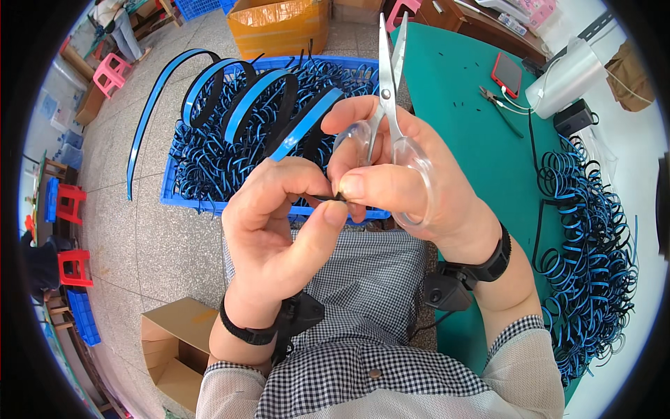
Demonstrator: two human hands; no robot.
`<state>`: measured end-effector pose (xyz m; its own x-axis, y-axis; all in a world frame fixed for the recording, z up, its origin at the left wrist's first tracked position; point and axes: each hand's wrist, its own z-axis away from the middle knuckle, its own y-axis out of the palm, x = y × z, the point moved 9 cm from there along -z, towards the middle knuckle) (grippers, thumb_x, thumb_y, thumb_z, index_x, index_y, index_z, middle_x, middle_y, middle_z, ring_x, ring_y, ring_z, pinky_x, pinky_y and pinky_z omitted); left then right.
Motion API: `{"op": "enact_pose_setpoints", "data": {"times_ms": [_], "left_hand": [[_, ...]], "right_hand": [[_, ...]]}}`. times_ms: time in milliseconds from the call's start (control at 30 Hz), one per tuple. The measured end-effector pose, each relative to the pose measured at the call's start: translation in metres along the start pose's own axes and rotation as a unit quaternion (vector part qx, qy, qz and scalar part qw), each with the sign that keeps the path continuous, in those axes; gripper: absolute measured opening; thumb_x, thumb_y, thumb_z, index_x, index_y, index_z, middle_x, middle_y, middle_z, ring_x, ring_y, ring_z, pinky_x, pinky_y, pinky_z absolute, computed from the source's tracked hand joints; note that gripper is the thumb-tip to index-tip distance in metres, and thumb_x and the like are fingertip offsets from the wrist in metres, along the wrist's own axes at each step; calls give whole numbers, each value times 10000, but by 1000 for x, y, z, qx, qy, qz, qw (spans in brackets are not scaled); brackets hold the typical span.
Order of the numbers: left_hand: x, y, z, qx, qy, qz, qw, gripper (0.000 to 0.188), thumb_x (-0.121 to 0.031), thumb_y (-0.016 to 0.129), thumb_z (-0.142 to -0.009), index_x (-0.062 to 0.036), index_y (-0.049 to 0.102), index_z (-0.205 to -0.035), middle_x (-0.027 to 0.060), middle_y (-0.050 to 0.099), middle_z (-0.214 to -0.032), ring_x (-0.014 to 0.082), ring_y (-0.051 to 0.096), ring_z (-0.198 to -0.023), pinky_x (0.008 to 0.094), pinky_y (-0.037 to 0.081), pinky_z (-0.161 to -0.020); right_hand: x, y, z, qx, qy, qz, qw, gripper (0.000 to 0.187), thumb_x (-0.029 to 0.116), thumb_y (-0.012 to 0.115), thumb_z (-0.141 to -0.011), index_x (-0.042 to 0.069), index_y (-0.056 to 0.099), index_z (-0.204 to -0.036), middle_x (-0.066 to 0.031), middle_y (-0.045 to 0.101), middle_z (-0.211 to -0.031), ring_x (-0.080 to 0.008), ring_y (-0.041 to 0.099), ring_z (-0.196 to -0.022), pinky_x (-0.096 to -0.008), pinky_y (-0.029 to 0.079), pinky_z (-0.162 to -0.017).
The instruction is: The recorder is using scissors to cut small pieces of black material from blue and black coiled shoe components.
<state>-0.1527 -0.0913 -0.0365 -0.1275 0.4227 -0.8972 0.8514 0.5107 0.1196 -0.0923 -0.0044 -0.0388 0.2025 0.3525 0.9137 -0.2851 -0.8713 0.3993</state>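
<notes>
Black piece [340, 197], mostly hidden, pinching fingertips [353, 186]

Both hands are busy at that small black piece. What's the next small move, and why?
I'd probably draw the small black piece snug before bringing in the scissors: the left hand and right hand both pinch it, while the scissors, looped on the right hand, point up and away from it.

Left hand [276, 237], right hand [450, 185] pinch small black piece [339, 197] — parted scissors [386, 98] in right — blue crate [187, 202] beyond.
</notes>
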Motion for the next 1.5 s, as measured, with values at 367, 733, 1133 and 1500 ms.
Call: {"op": "enact_pose_setpoints", "data": {"times_ms": [367,733,1133,1500], "left_hand": [[4,-10,1,-36,-40,-12,998,112,-22,616,-729,19,544,-805,32,519,-782,72,485,-685,194,395,-602],[-9,-27,-1,-64,-13,70,995,82,13,591,-750,20,542,-814,3,502,-782,44,464,-678,182,384,-598],[-11,-31,1,-80,-9,-29,996,103,11,615,-690,14,547,-767,27,524,-766,62,476,-660,183,378,-584],[-10,-29,1,-80,13,-32,996,118,7,600,-681,15,537,-780,42,533,-797,74,480,-691,199,384,-610]], "right_hand": [[10,2,2,-11,-3,35,999,383,91,630,-714,19,473,-1056,-53,586,-736,-93,541,-621,-200,424,-537],[30,21,8,40,-230,457,858,605,195,789,-597,74,537,-1134,-45,603,-815,-115,552,-670,-231,438,-561],[29,26,8,11,-259,530,807,572,297,767,-572,105,570,-1073,-44,602,-729,-205,579,-618,-289,462,-539],[32,27,9,26,-249,534,808,551,305,774,-556,91,588,-1029,-37,614,-713,-185,570,-564,-274,452,-501]]}}
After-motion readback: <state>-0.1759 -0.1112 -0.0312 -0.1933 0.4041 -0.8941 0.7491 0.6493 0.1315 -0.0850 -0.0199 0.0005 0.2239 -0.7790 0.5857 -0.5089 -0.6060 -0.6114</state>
